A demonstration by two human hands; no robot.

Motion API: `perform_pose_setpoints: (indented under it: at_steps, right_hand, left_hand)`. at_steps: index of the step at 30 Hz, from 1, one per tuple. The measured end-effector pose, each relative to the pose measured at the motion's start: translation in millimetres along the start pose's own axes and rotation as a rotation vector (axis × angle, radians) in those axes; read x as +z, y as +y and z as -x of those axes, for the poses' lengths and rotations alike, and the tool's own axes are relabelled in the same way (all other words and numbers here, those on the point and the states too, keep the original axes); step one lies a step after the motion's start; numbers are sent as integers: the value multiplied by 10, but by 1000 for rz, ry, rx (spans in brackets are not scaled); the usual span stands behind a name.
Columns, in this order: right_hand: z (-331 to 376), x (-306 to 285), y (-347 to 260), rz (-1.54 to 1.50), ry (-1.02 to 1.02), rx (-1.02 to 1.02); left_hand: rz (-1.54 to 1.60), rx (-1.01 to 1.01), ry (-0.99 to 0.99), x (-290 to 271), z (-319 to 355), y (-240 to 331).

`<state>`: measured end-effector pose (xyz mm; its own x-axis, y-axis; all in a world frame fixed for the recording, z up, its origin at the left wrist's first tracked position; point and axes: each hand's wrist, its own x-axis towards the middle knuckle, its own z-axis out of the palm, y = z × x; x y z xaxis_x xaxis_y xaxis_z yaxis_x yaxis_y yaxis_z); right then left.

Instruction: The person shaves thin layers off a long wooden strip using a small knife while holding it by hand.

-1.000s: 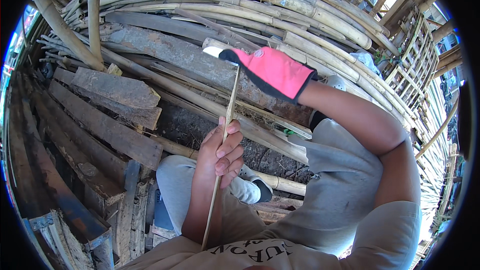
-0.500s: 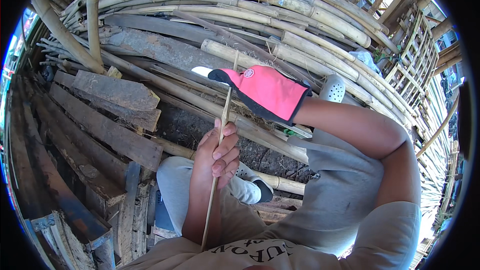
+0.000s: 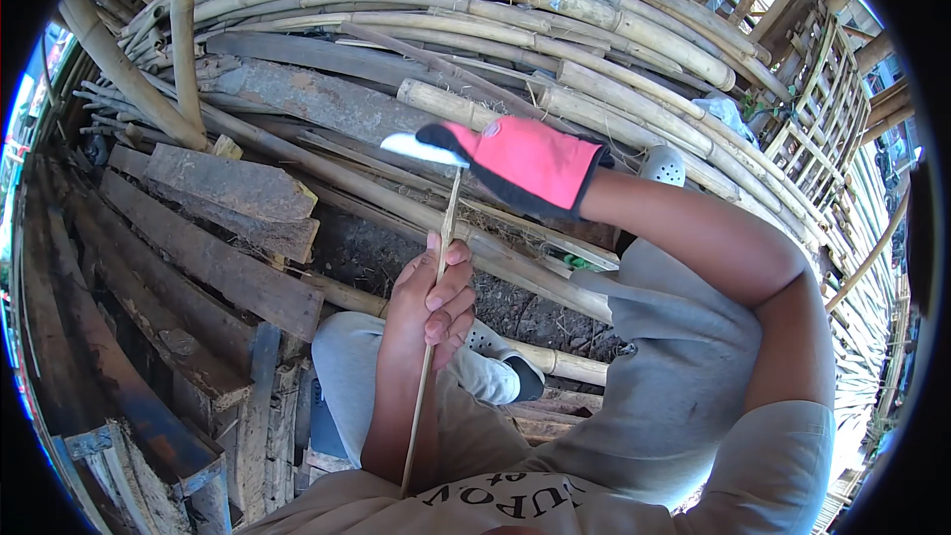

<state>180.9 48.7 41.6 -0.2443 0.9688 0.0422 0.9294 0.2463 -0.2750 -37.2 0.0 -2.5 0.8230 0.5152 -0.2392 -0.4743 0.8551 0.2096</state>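
Note:
My bare left hand (image 3: 434,297) is closed around a thin split bamboo strip (image 3: 451,213). The strip stands nearly upright in the picture, its lower end resting against my shirt and its narrow upper end just below a knife blade. That knife (image 3: 426,150) has a short, bright, pale blade pointing left. Its handle is hidden inside my right hand (image 3: 535,166), which wears a pink and black glove and is closed on it. The gloved thumb lies over the blade's upper side. Whether the blade touches the strip's tip I cannot tell.
Long bamboo poles (image 3: 594,2) lie stacked across the far side. Weathered planks (image 3: 208,248) and boards are piled at the left. A woven bamboo lattice (image 3: 814,129) stands at the far right. My bent legs and perforated clogs (image 3: 664,166) are beneath my arms.
More of the blade shows now. The strip's upper part, which passed above my gloved thumb, is no longer visible there. My left hand has hardly moved.

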Motion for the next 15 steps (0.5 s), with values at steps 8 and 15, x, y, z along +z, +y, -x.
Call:
perform_pose_setpoints:
  at_steps: [8,15]
  right_hand:
    - [7,-15,-111,45,117,-84]
    - [204,93,-274,-360,-7,-109]
  left_hand:
    - [-55,22,68,-2,-19,50]
    - [-97,57,94,27,73,111]
